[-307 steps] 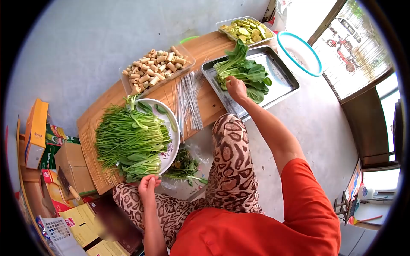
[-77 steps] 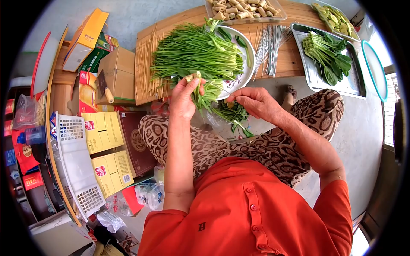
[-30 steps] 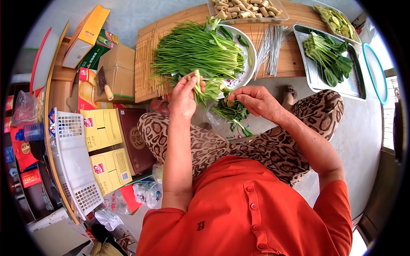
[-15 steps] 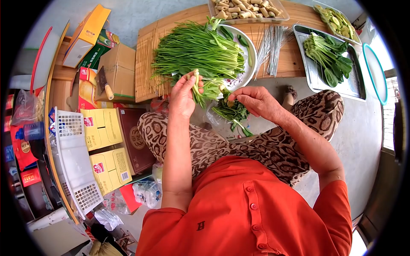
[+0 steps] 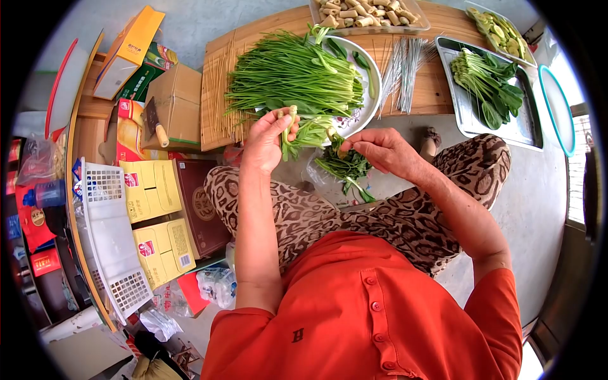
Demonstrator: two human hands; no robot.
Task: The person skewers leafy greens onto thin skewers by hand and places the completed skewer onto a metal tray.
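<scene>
My left hand (image 5: pixel 267 140) is closed around a few pale-stemmed leafy greens (image 5: pixel 287 147), in front of the white plate (image 5: pixel 375 95). My right hand (image 5: pixel 380 149) is pinched at the plate's lower edge, beside more greens; whatever thin thing its fingertips hold is too small to name. On the plate lies a large heap of green chives (image 5: pixel 294 76). Metal skewers (image 5: pixel 405 69) lie to its right and wooden skewers (image 5: pixel 221 95) to its left. Stacked leafy greens (image 5: pixel 487 82) rest on the metal tray (image 5: pixel 465 126).
A tub of tan pieces (image 5: pixel 367 29) and a tub of green slices (image 5: pixel 532 62) stand at the table's back. Wilted greens (image 5: pixel 345 166) in a plastic bag are below the plate. Left are a cardboard box (image 5: pixel 180 104), a knife (image 5: pixel 155 126) and a white basket (image 5: pixel 104 221).
Since half a second ago my left hand has shifted slightly left with its greens. Compared with the earliest frame, my right hand has left the tray and the view has turned.
</scene>
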